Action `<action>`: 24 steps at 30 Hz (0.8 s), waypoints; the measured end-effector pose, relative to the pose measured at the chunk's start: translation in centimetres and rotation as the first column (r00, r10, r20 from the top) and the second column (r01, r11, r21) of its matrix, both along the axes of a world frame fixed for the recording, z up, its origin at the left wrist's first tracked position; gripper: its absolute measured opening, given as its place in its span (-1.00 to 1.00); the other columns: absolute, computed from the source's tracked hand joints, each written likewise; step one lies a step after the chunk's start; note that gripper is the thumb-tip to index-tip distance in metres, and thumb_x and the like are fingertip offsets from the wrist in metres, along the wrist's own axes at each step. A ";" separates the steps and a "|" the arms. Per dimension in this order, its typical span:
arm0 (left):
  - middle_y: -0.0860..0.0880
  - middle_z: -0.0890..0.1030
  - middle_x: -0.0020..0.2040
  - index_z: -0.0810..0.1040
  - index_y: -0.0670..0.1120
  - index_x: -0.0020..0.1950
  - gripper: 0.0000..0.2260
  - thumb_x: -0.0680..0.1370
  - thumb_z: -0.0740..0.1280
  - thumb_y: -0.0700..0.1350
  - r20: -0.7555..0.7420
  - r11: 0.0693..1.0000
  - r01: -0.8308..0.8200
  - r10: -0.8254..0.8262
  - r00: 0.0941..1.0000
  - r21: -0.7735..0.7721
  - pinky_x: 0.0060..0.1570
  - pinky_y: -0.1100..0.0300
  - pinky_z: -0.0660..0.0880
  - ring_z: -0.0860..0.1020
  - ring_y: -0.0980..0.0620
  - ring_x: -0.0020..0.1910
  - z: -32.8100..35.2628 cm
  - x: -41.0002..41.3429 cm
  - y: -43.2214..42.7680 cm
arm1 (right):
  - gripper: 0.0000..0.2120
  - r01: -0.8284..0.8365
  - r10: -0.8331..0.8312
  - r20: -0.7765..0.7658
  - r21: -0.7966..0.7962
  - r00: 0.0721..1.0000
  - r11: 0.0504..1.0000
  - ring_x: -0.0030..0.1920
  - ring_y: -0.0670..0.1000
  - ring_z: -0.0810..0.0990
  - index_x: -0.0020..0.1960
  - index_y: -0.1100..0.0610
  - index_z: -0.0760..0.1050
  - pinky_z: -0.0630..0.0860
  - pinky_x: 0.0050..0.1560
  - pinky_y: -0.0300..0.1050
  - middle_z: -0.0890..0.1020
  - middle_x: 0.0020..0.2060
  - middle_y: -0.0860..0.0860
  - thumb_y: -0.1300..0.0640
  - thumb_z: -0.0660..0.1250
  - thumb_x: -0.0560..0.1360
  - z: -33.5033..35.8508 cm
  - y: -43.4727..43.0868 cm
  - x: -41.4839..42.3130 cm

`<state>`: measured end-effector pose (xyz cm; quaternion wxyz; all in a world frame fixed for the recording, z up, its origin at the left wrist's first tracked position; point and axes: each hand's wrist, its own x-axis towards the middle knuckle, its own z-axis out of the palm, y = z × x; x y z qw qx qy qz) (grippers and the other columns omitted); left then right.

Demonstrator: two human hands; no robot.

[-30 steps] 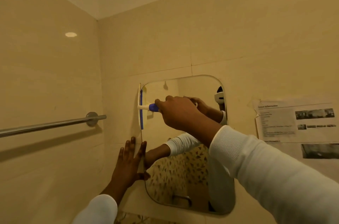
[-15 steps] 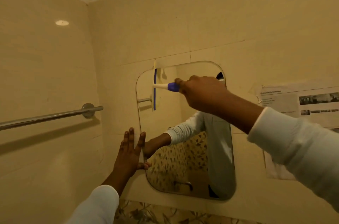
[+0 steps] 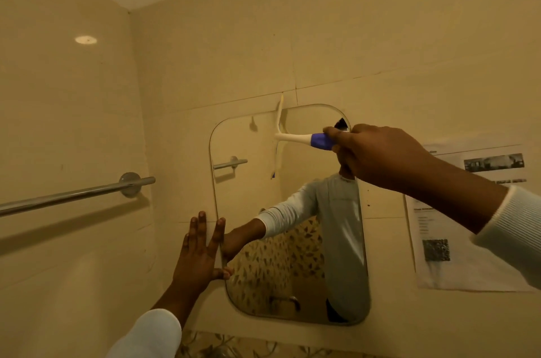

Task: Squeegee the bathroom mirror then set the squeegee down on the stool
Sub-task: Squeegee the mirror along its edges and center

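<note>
A rounded rectangular mirror hangs on the beige tiled wall. My right hand grips the blue and white handle of the squeegee. Its white blade stands upright against the upper middle of the glass, its top end reaching just past the mirror's top edge. My left hand presses flat, fingers spread, on the wall at the mirror's lower left edge. The stool is out of view.
A chrome towel bar juts from the left wall near the corner. A printed paper sheet is stuck on the wall right of the mirror. Patterned tiles show below the mirror.
My right hand has drawn the squeegee rightward across the top of the mirror, from the left edge to the upper middle. My left hand has stayed flat on the wall.
</note>
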<state>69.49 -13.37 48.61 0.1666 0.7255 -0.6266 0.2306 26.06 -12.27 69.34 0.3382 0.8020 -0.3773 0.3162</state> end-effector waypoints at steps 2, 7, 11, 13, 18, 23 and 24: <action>-0.24 -0.49 0.55 -0.54 0.14 0.52 0.29 0.27 0.44 0.47 0.012 1.000 -0.016 0.016 1.000 0.018 0.54 -0.24 -0.11 -0.42 -0.31 0.55 0.0 0.1 -0.1 | -0.45 0.014 -0.014 0.017 -0.002 1.000 1.000 -0.34 -0.14 0.33 0.73 -0.07 0.09 0.15 -0.38 -0.25 0.42 -0.13 -0.05 -0.05 0.10 0.77 -0.4 -0.1 -1.4; -0.23 -0.54 0.53 -0.57 0.14 0.49 0.30 0.27 0.44 0.47 0.010 0.999 -0.024 0.024 1.000 0.024 0.55 -0.22 -0.15 -0.47 -0.30 0.53 0.1 0.1 -0.3 | -0.42 0.046 -0.046 0.032 0.011 0.998 0.999 -0.35 -0.15 0.33 0.73 -0.05 0.11 0.15 -0.39 -0.27 0.39 -0.20 -0.05 -0.05 0.14 0.75 -1.4 0.2 -5.0; -0.23 -0.54 0.53 -0.56 0.13 0.51 0.31 0.26 0.44 0.48 0.013 0.999 -0.027 0.027 1.000 0.028 0.54 -0.23 -0.15 -0.47 -0.30 0.53 0.1 0.1 -0.2 | -0.42 0.036 -0.038 0.048 0.036 0.998 0.999 -0.38 -0.12 0.37 0.70 0.02 0.22 0.19 -0.41 -0.25 0.43 -0.25 -0.03 0.02 0.24 0.71 -2.4 0.8 -8.2; -0.23 -0.51 0.55 -0.52 0.14 0.53 0.32 0.25 0.47 0.46 0.000 1.000 -0.010 0.010 1.000 0.023 0.54 -0.25 -0.12 -0.45 -0.30 0.54 0.1 0.1 -0.2 | -0.42 0.018 -0.022 0.067 0.056 0.997 0.998 -0.40 -0.11 0.37 0.67 0.09 0.31 0.21 -0.42 -0.25 0.44 -0.28 -0.01 0.08 0.31 0.67 -3.0 1.1 -9.7; -0.22 -0.50 0.56 -0.48 0.12 0.56 0.32 0.24 0.47 0.46 0.004 1.000 -0.009 0.009 1.000 0.024 0.54 -0.27 -0.08 -0.43 -0.30 0.55 0.0 0.2 -0.2 | -0.40 -0.001 -0.007 0.085 0.088 0.996 0.996 -0.43 -0.11 0.37 0.60 0.20 0.41 0.23 -0.44 -0.28 0.48 -0.31 0.03 0.21 0.43 0.59 -4.9 1.2 -12.3; -0.24 -0.46 0.57 -0.44 0.11 0.58 0.34 0.22 0.49 0.46 0.006 1.000 -0.003 0.003 1.000 0.019 0.53 -0.29 -0.03 -0.37 -0.33 0.57 -0.2 0.3 -0.2 | -0.40 -0.025 0.026 0.145 -0.008 0.989 1.000 -0.45 -0.05 0.39 0.61 0.22 0.39 0.38 -0.47 -0.19 0.48 -0.29 0.05 0.05 0.24 0.60 -6.7 0.5 -14.1; -0.24 -0.46 0.57 -0.45 0.11 0.58 0.34 0.22 0.49 0.46 0.007 1.000 -0.007 0.007 1.000 0.023 0.53 -0.28 -0.04 -0.38 -0.32 0.57 -0.2 0.3 -0.2 | -0.40 -0.028 0.033 0.170 -0.031 0.985 0.999 -0.45 -0.03 0.40 0.60 0.24 0.39 0.42 -0.48 -0.16 0.51 -0.28 0.06 0.03 0.22 0.61 -7.4 0.5 -14.2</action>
